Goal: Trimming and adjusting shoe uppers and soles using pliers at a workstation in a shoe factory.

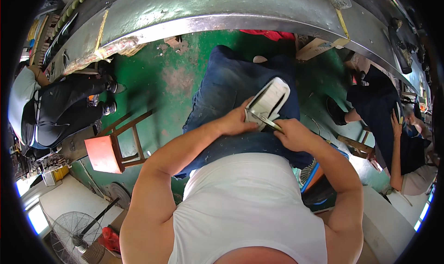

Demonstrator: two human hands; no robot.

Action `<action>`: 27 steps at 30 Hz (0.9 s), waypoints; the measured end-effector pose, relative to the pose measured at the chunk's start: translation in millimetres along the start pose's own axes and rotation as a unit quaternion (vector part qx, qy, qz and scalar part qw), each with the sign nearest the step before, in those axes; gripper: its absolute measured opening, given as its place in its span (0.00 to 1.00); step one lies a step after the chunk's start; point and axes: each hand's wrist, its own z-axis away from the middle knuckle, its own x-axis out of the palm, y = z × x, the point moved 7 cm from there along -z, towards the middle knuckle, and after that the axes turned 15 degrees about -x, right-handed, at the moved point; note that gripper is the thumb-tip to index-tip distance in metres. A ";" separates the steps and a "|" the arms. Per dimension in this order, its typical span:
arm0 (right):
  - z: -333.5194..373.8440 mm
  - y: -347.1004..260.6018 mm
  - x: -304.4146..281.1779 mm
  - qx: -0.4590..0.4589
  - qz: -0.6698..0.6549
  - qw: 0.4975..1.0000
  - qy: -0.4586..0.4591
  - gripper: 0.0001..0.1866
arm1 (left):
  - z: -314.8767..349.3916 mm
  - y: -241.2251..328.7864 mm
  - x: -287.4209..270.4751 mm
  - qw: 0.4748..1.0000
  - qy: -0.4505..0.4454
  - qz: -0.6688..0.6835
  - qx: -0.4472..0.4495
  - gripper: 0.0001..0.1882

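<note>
A white shoe [276,89] with a dark opening rests above my lap, its far end pointing up and to the right. My left hand [237,121] is closed around its near left side, the thumb lying along the near end. In my right hand [294,134] is a slim metal tool [269,122] that looks like pliers. The tool's front end touches the near part of the shoe, close to my left thumb. Exactly what its tip grips is too small to make out. Blue jeans [217,97] cover my legs beneath the shoe.
Ahead runs a long metal-topped bench [208,21]. A red-topped stool [104,154] stands left, a standing fan [78,231] behind it. One person [69,104] is at far left; another person [377,97] sits at right beside a wooden stool [355,143].
</note>
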 end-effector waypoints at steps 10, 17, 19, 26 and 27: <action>3.7 -8.3 -27.9 0.063 -0.048 0.996 -0.046 0.14 | 2.1 -6.5 0.5 0.991 0.091 -0.073 0.071 0.50; -2.3 0.7 -3.3 0.078 -0.019 0.995 -0.059 0.14 | -14.4 -13.3 14.8 0.901 0.031 0.405 -0.154 0.32; -4.2 4.6 17.9 0.061 -0.039 0.997 0.021 0.14 | -21.2 -27.2 -2.9 0.930 0.188 0.261 -0.180 0.31; 16.8 10.9 3.1 0.033 -0.001 0.997 0.074 0.22 | -18.1 -16.0 -12.0 0.947 0.321 0.006 0.005 0.25; 16.5 10.5 -6.2 0.012 0.061 0.988 0.141 0.20 | -14.6 -7.9 -11.1 0.945 0.325 -0.020 0.034 0.23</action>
